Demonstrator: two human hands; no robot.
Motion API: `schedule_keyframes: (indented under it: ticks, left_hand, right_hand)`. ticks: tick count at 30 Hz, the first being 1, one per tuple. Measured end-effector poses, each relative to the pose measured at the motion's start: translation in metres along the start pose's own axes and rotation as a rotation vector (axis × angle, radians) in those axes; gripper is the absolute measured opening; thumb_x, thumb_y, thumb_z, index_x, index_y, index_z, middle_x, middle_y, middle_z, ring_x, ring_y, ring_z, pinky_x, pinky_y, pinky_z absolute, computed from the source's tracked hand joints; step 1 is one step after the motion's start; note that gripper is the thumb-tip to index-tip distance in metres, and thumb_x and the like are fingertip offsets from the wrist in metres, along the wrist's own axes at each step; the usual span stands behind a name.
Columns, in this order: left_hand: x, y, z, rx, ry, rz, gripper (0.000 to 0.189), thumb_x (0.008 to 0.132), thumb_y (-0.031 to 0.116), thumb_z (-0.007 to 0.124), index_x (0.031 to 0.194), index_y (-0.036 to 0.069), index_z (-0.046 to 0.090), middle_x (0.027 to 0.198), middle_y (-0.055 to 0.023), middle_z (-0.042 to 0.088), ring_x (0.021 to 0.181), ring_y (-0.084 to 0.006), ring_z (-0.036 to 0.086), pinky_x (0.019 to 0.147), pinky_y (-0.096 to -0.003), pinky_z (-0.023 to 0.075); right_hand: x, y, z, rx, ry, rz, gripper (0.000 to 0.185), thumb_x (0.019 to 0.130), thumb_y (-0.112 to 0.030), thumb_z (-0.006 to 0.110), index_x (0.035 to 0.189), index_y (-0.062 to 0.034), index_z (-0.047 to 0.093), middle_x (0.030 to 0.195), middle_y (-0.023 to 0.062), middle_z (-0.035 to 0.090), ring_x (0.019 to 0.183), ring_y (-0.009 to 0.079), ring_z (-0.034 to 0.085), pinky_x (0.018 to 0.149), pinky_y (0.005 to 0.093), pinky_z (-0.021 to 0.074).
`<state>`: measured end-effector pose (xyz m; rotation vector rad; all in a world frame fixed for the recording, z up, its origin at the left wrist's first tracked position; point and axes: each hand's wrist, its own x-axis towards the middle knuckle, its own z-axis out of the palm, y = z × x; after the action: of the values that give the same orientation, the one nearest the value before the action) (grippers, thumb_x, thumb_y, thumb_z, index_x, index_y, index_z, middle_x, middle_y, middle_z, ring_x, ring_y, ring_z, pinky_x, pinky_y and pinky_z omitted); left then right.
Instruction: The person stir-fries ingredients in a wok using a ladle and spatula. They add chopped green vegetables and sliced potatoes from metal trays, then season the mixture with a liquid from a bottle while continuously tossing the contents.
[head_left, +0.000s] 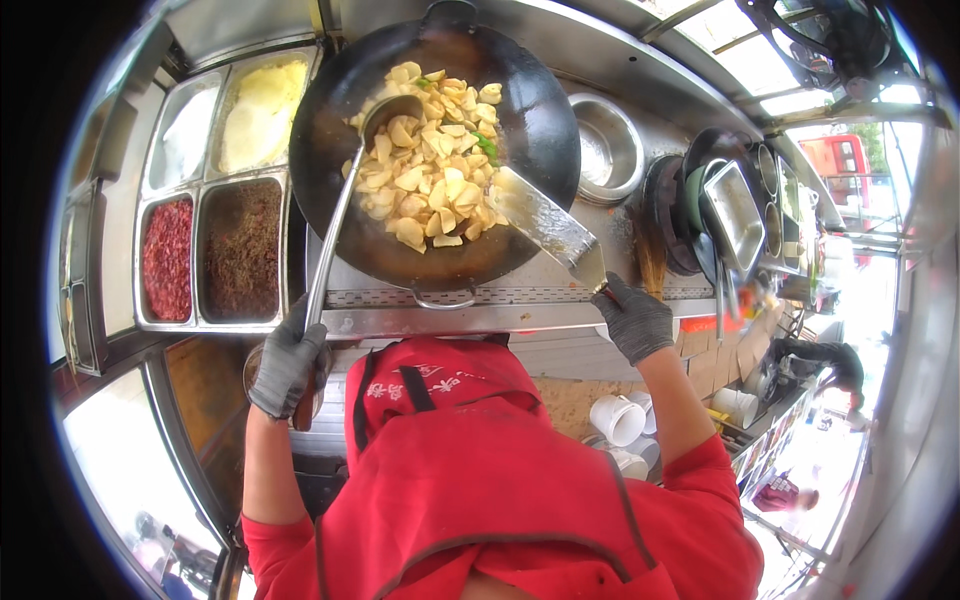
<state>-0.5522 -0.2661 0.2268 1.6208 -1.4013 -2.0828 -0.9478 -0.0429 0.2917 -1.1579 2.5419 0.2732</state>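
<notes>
A large dark wok (540, 112) stands before me, heaped with sliced potatoes (442, 176) and a few green pepper pieces (486, 145). Gloved in grey, my left hand (289, 364) grips the long handle of a metal ladle (341, 206). The ladle's bowl rests among the slices on the wok's left side. My right hand (636, 319), gloved too, is closed around the handle of a wide metal spatula (551, 225). Its blade reaches over the wok's right rim, with the front edge against the slices.
Left of the wok sit metal pans of red chopped food (168, 259), brown ground seasoning (241, 251), a yellowish substance (262, 112) and a white one (180, 131). Steel bowls (607, 150), a bamboo brush (651, 259) and a rectangular pan (735, 217) are at right. White buckets (619, 420) stand below.
</notes>
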Motion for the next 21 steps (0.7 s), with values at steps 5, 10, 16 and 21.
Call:
schedule_keyframes:
  ticks: [5, 10, 16, 21]
  left_hand:
    - [0.019, -0.01, 0.01, 1.006, 0.322, 0.303, 0.059, 0.086, 0.011, 0.063, 0.142, 0.009, 0.044, 0.109, -0.0177, 0.06, 0.101, -0.0345, 0.06, 0.091, -0.04, 0.0484]
    - [0.028, 0.042, 0.072, 1.229, 0.256, 0.609, 0.032, 0.083, 0.015, 0.065, 0.114, 0.006, 0.061, 0.117, -0.0197, 0.055, 0.108, -0.0385, 0.053, 0.091, -0.0445, 0.047]
    - [0.113, 0.077, 0.175, 1.575, -0.212, 0.808, 0.02, 0.08, 0.007, 0.06, 0.098, 0.008, 0.068, 0.106, -0.0151, 0.061, 0.102, -0.0338, 0.058, 0.088, -0.043, 0.0483]
    - [0.171, 0.064, 0.208, 1.746, -0.317, 0.942, 0.021, 0.08, 0.007, 0.056, 0.097, 0.009, 0.068, 0.105, -0.0123, 0.062, 0.101, -0.0299, 0.06, 0.084, -0.0389, 0.0483]
  right_hand:
    - [-0.009, 0.007, -0.012, 0.003, -0.012, -0.027, 0.042, 0.091, -0.043, 0.057, 0.122, -0.0144, 0.063, 0.095, 0.0144, 0.069, 0.089, 0.0324, 0.066, 0.079, 0.0437, 0.0504]
    - [-0.01, 0.007, -0.026, -0.017, -0.048, -0.058, 0.042, 0.091, -0.042, 0.058, 0.121, -0.0137, 0.063, 0.094, 0.0147, 0.069, 0.088, 0.0328, 0.066, 0.079, 0.0438, 0.0503]
    - [-0.017, 0.016, -0.019, 0.094, 0.036, -0.021, 0.041, 0.091, -0.041, 0.057, 0.122, -0.0137, 0.062, 0.095, 0.014, 0.069, 0.089, 0.0322, 0.066, 0.078, 0.043, 0.0505]
    - [-0.033, 0.03, 0.005, 0.212, 0.056, 0.05, 0.043, 0.091, -0.043, 0.058, 0.123, -0.0148, 0.062, 0.095, 0.0132, 0.069, 0.089, 0.0318, 0.066, 0.078, 0.0432, 0.0506]
